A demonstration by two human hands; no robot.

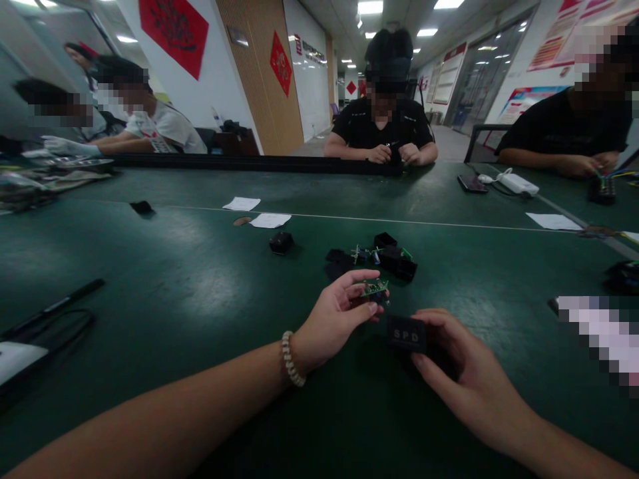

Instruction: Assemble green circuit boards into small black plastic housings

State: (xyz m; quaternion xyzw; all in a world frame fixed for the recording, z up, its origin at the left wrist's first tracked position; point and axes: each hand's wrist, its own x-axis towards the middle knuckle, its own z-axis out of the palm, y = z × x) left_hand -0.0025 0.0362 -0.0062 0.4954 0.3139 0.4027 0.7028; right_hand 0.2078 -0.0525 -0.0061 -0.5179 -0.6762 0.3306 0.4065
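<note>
Between the fingertips and thumb of my left hand [335, 313] is a small green circuit board [374, 289] with parts on it. My right hand [466, 366] grips a black plastic box [407, 334] marked "SPD", its lettered face turned toward me. The two hands are close together over the table, with the board and the box apart. Just beyond them lies a cluster of black plastic housings [394, 256] and small circuit boards. Another small black box [281, 243] sits by itself to the left of that cluster.
White paper slips [270, 220] lie across the green table [200, 266]. At the left are a black cable [74, 332] and a pen-like black rod [74, 296]. A phone [472, 183] and a white adapter [516, 181] lie far right. Several people [382, 130] sit around the table.
</note>
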